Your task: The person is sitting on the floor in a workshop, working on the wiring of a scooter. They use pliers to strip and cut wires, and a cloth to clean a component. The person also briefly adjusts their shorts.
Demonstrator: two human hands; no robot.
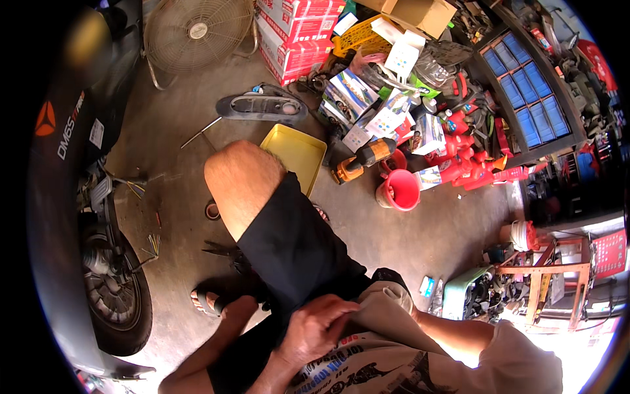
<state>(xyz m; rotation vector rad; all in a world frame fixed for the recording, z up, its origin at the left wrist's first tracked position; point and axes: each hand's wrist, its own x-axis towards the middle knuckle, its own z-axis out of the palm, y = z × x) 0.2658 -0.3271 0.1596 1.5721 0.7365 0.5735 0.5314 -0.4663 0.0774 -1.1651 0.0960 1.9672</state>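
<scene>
My left hand (318,328) is over my lap, its fingers curled and closed on the front of my light printed T-shirt (380,348). My right forearm (453,335) reaches in from the right, and the shirt's raised fabric hides the hand at its end. Below lie my black shorts (295,236) and bare bent knee (243,177). On the floor beside that leg are dark-handled pliers (226,251) and a roll of tape (212,210). Just beyond the knee sits a shallow yellow tray (295,148).
A dark scooter (65,157) stands at left, loose wires (152,246) hanging near its wheel (118,289). Farther off are a floor fan (197,33), red cartons (295,39) and a grey panel (262,106). An orange-black power tool (361,161) lies beside a red bucket (398,190).
</scene>
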